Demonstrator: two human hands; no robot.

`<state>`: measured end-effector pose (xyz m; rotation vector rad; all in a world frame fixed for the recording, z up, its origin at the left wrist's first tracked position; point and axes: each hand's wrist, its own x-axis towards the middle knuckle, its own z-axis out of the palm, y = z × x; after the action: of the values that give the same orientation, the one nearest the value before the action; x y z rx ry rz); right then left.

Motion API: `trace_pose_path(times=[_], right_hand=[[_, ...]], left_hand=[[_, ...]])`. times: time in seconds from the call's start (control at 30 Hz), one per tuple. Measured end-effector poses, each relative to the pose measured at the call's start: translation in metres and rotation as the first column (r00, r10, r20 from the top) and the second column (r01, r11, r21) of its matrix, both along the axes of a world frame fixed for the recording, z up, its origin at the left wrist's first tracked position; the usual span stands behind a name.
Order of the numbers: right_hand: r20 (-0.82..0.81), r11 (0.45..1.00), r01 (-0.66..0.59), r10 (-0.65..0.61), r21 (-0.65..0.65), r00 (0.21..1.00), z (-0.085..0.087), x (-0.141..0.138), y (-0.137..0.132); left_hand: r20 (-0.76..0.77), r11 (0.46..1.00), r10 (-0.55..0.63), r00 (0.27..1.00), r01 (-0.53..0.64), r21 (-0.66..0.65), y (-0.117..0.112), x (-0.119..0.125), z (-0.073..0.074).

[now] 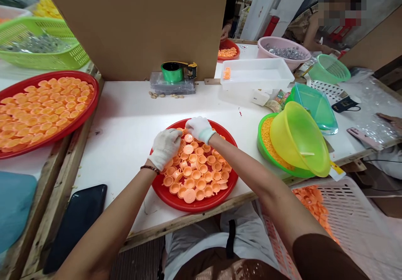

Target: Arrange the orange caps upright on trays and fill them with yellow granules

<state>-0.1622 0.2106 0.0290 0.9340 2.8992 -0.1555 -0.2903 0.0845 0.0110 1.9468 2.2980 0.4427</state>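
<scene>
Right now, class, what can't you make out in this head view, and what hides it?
All in the head view:
Left hand: curled gloved fingers hide what, if anything, its grip holds.
Right hand: the back of its glove covers the fingertips.
Red tray at the left: cut off by the picture's left edge.
Yellow pieces: partly hidden behind the yellow bowl.
Small shiny pieces in the pink basin: too small to identify.

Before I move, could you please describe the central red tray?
Find the white table. Near its front edge is a red tray of orange pieces. Unlike the left tray and back tray, it has a gloved left hand and right hand above.
</scene>
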Motion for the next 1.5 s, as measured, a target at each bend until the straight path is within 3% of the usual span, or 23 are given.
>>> trace_pose_path(times=[0.17,0.33,0.5,0.67,0.77,0.9,1.03,1.13,1.23,1.37,1.5], right_hand=[[-0.025,0.982,-0.140,0.144,0.124,0.989,-0.006,0.023,-0.009],[0.063,0.997,-0.057,0.053,0.060,0.997,0.003,0.021,-0.021],[0.074,0.999,-0.051,0.050,0.006,0.996,0.004,0.010,-0.023],[0.057,0.974,-0.194,0.188,0.115,0.980,0.005,0.027,-0.032],[0.055,0.981,-0.170,0.166,0.088,0.985,0.009,0.036,-0.040],[0.042,0.985,-0.149,0.146,0.092,0.988,0.015,0.033,-0.043],[0.042,0.975,-0.209,0.206,0.074,0.978,0.013,0.026,-0.040],[0.041,0.965,-0.254,0.252,0.061,0.967,0.008,0.031,-0.041],[0.033,0.966,-0.253,0.252,0.060,0.967,0.002,0.041,-0.045],[0.021,0.938,-0.347,0.346,0.025,0.938,-0.001,0.047,-0.049],[0.061,0.904,-0.425,0.423,0.036,0.904,0.003,0.044,-0.049]], left_hand=[[0.063,0.984,0.162,0.985,-0.166,0.067,-0.051,-0.011,0.010],[0.081,0.980,0.199,0.977,-0.200,0.002,-0.100,-0.005,0.000],[0.094,0.984,0.178,0.980,-0.180,0.011,-0.113,0.004,-0.007],[0.009,0.976,0.197,0.980,-0.197,0.090,-0.120,0.008,0.007],[-0.083,0.967,0.238,0.968,-0.229,0.109,-0.128,0.001,0.009],[-0.243,0.945,0.326,0.914,-0.314,0.087,-0.144,-0.021,-0.007],[-0.255,0.930,0.367,0.895,-0.362,0.067,-0.161,-0.032,-0.019],[-0.155,0.936,0.346,0.925,-0.331,0.117,-0.159,-0.024,-0.014],[-0.047,0.981,0.176,0.983,-0.171,0.092,-0.134,-0.009,-0.004],[-0.049,1.000,0.007,0.999,-0.007,-0.005,-0.094,0.005,0.002],[-0.071,0.997,-0.021,0.997,0.016,-0.071,-0.076,0.006,0.005]])
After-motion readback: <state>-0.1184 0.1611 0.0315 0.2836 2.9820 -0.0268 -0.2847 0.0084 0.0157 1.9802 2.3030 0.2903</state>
